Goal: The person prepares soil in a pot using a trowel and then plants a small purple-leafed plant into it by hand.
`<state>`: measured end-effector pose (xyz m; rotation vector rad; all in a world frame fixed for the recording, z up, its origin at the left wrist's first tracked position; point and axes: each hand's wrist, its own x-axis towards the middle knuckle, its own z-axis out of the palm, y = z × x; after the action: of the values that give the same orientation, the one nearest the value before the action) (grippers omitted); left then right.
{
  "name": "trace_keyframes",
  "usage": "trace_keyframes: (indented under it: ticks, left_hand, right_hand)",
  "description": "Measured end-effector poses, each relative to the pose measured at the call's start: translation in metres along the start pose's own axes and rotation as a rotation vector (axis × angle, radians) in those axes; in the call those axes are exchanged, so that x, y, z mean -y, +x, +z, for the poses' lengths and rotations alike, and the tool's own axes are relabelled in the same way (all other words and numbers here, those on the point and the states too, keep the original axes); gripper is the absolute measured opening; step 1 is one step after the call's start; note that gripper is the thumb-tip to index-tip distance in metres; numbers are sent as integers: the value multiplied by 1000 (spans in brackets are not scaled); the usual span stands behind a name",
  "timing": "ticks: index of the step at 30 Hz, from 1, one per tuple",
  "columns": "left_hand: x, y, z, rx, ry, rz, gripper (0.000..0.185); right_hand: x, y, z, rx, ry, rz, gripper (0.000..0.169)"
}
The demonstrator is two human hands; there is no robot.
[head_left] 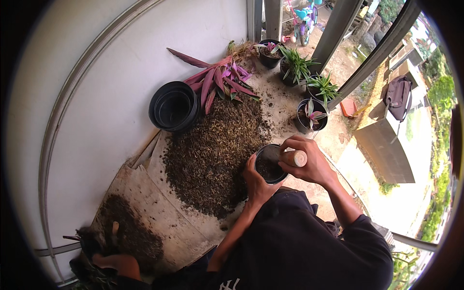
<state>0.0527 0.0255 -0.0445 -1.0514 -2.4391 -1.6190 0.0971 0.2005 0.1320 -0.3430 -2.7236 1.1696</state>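
My left hand (258, 186) cups the near side of a small black plastic plant pot (274, 182) and holds it upright. A hand trowel with a wooden handle (298, 158) is in my right hand (311, 159). The trowel's grey blade (270, 153) reaches down inside the pot, over dark soil (266, 169) in the bottom. Directly left of the pot spreads a large heap of brown potting mix (214, 156). My right fingers partly cover the pot's right rim.
Nested black pots (174, 107) and purple-leaved cuttings (217, 78) lie beyond the heap. Several potted plants, including a pink-leaved one (312, 116), line the back right. At lower left, another person's hand (108, 261) is by a second soil pile (136, 232). A white wall (108, 83) bounds the left.
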Motion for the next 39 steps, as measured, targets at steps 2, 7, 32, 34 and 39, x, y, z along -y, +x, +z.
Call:
trace_keyframes:
  ticks: [2,7,32,34,39]
  left_hand:
    - [2,-1,1,6,-2,-5,129]
    - [8,-4,5,-24,-18,-1,122]
    - [2,-5,0,-29,3,26,129]
    - [1,5,5,-7,-2,67,129]
    - [-1,0,2,-11,22,30,129]
  right_hand:
    - [-5,-2,3,40,83,132,29]
    - [-9,-9,-12,-57,131,121,24]
    - [-103,66,54,-860,103,90,28]
    - [-117,65,61,-949,54,121,29]
    - [-128,66,94,-1014,-32,55,30]
